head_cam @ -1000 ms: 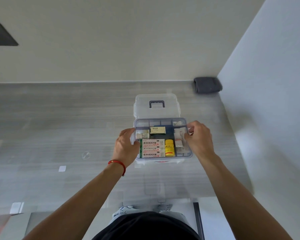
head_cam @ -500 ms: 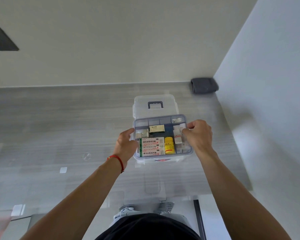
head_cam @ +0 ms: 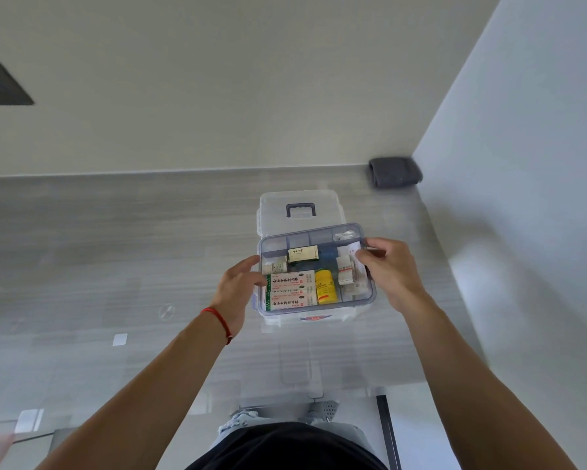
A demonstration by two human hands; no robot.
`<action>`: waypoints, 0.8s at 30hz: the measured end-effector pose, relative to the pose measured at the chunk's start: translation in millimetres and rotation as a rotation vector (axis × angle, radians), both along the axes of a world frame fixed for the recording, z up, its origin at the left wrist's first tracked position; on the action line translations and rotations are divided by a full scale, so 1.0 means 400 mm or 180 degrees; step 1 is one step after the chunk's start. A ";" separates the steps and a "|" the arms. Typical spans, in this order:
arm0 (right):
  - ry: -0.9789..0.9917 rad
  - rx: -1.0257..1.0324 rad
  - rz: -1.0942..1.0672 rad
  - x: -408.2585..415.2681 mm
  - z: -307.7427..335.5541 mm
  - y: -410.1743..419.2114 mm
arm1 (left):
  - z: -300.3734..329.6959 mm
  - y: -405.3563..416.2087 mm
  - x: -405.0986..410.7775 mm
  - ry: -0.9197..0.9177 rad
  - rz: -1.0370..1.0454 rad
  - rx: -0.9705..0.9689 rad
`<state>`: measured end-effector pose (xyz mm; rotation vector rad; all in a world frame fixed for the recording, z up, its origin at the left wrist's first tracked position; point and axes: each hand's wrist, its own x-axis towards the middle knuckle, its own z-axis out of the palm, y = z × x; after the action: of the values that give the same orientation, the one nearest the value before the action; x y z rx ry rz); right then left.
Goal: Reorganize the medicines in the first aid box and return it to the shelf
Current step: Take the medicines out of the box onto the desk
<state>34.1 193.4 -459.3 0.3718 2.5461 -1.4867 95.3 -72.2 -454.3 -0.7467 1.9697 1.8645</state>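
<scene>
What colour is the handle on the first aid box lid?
Dark grey-blue; the handle shows clearly on the clear lid in the head view.

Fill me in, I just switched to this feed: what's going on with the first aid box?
A person stands at a grey table with a clear first aid box, its lid open behind it. Both hands are at its grey-rimmed inner tray: the right hand grips the tray's right edge, and the left hand touches its left side. The tray holds stacked plaster boxes, a yellow bottle and other small packets. The box is not yet closed.
</scene>
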 end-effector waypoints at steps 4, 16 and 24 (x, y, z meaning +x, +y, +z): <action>-0.0239 -0.0549 -0.0196 -0.003 0.011 0.023 | 0.020 -0.010 0.009 0.0270 -0.0099 -0.0073; -0.0130 -0.1151 -0.0257 -0.171 0.090 -0.007 | 0.058 -0.050 -0.169 0.0472 0.0499 0.0435; -0.0716 -0.0945 -0.0240 -0.379 0.078 -0.065 | 0.038 -0.060 -0.385 0.0145 0.0562 0.0288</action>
<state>-117.5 167.3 -428.0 0.5591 2.1229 -1.7100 -58.6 -96.4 -439.0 -0.8836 1.8857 2.0738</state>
